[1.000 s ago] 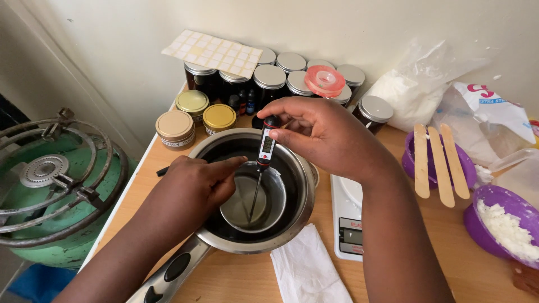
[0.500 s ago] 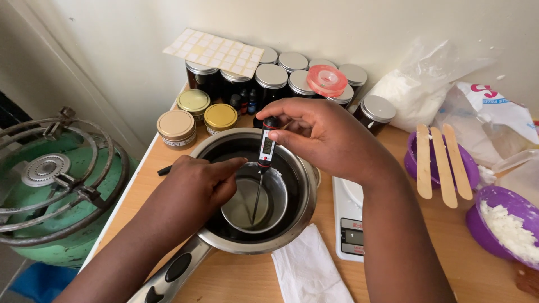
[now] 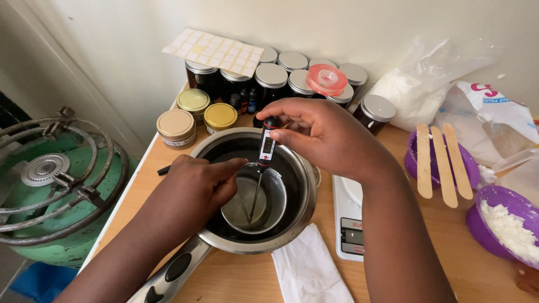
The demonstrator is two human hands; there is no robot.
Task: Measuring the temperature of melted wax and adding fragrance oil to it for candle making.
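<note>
A steel saucepan (image 3: pixel 306 216) with a black-and-silver handle stands on the wooden table. Inside it sits a small metal cup (image 3: pixel 278 193) of clear liquid. My right hand (image 3: pixel 323 134) pinches the black head of a probe thermometer (image 3: pixel 265 147), its thin metal stem dipping down into the cup. My left hand (image 3: pixel 193 188) rests on the pan's left rim, its fingertips touching the cup's edge and steadying it.
Dark glass jars with silver lids (image 3: pixel 272 78), gold-lidded tins (image 3: pixel 220 116) and a sheet of labels (image 3: pixel 216 51) line the wall. A white scale (image 3: pixel 351 224), folded tissue (image 3: pixel 309 272), purple bowls (image 3: pixel 505 224) with wooden sticks (image 3: pixel 441 163) and white flakes lie right. A green gas burner (image 3: pixel 50 185) stands left.
</note>
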